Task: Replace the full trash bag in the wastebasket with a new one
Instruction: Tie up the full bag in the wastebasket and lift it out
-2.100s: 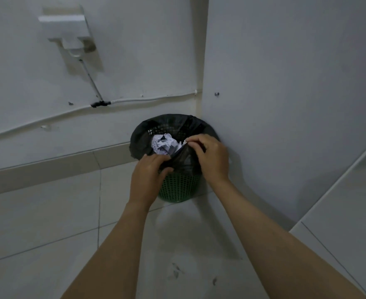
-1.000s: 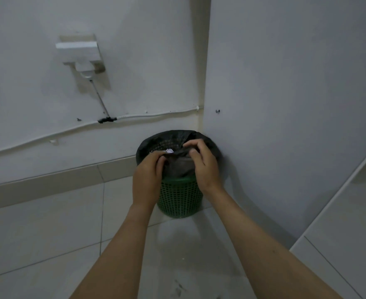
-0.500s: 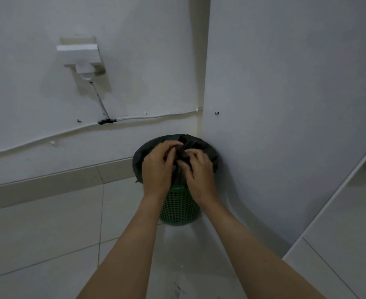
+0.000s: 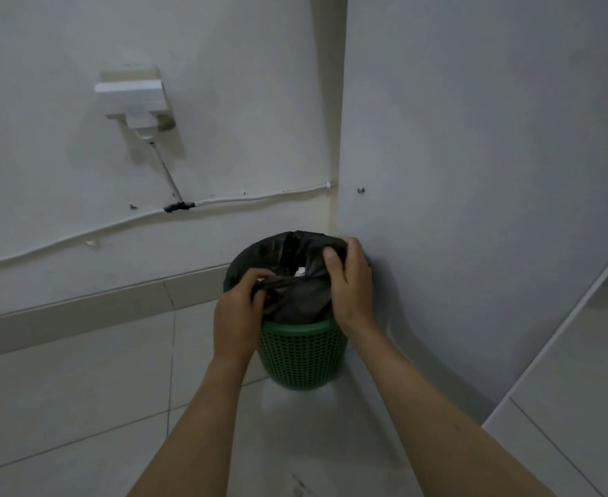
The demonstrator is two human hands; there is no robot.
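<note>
A green mesh wastebasket [image 4: 300,356] stands on the tiled floor in the corner of two white walls. A black trash bag [image 4: 297,303] lines it, its far edge still folded over the rim. My left hand [image 4: 236,315] pinches the near left edge of the bag, pulled in toward the middle. My right hand [image 4: 350,281] grips the bag's right edge at the rim beside the wall. A scrap of crumpled white paper [image 4: 300,271] shows through the gap between the gathered edges.
A white socket box [image 4: 132,98] is fixed high on the left wall, with a cable [image 4: 259,198] running along the wall above the basket. A white cabinet surface [image 4: 578,399] fills the lower right. A light tiled floor [image 4: 80,389] spreads to the left.
My hands, bunched together over the bag's middle half a second ago, have spread apart: the right one went to the right rim, the left one holds the near left edge. The white paper shows again.
</note>
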